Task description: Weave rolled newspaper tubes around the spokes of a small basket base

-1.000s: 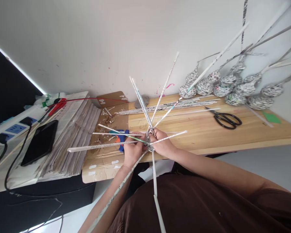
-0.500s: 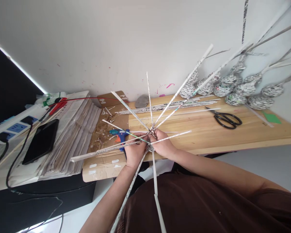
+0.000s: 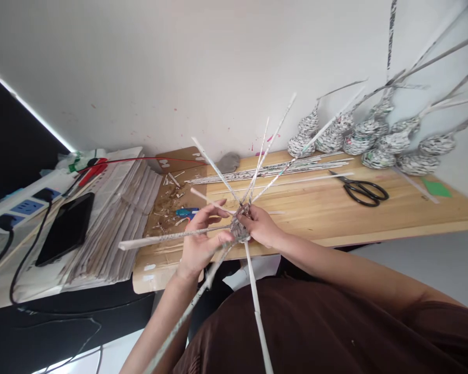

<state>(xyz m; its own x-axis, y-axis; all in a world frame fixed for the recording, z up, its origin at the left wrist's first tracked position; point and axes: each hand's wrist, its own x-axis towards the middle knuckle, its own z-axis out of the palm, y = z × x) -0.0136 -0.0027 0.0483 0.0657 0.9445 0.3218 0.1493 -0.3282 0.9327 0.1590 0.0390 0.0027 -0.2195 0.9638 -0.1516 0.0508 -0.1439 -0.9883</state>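
Observation:
A small woven paper piece (image 3: 239,224) is held over the table's front edge, with several long rolled-paper strips fanning out from it. My right hand (image 3: 260,225) grips its right side, fingers closed and thumb on the weave. My left hand (image 3: 205,236) is at its left with fingers spread; the thumb reaches the lower left of the weave and a paper strip (image 3: 152,241) passes across the palm. Another strip (image 3: 257,306) hangs down toward my brown shirt.
Black scissors (image 3: 364,191) and a pile of paper rods (image 3: 273,169) lie on the wooden table (image 3: 405,221). Woven gourd shapes (image 3: 368,136) stand back right. At left are a partly hidden blue glue gun (image 3: 187,212), stacked newspapers (image 3: 120,218), a phone (image 3: 68,228) and a power strip (image 3: 27,206).
My left hand has opened and drawn slightly left, uncovering more of the weave. Several strips have swung to new angles, and the one pointing right across my right hand no longer shows there.

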